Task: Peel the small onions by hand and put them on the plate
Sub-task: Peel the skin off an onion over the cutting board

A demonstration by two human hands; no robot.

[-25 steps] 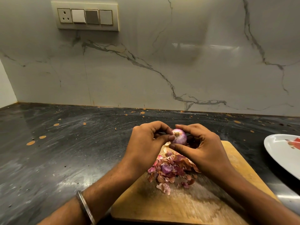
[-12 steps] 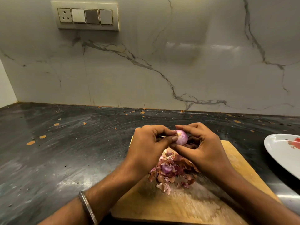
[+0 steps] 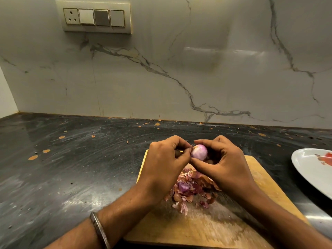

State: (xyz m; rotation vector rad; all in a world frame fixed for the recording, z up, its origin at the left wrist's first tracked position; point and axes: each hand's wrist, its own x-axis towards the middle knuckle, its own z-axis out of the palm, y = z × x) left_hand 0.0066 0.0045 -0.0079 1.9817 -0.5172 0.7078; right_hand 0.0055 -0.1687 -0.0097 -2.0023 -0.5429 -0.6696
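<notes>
A small pinkish-purple onion (image 3: 199, 153), mostly bare of skin, is held above the far end of the wooden cutting board (image 3: 260, 178). My right hand (image 3: 226, 164) grips it between thumb and forefinger. My left hand (image 3: 165, 162) pinches the rough end on the onion's left side with its fingertips. A dark, narrow item pokes out under the left fingers; I cannot tell what it is. A heap of dry onion skins (image 3: 190, 190) lies on the board beneath the hands. The white plate (image 3: 305, 168) sits at the right edge, partly cut off.
The board rests on a dark, scratched counter (image 3: 71, 168) with orange specks. A marble wall with a switch panel (image 3: 95, 17) rises behind. A red mark shows on the plate's surface.
The onion has been turned so its rough end now faces left. My left thumb has shifted from under the onion to pinch that end. Both hands stay in place.
</notes>
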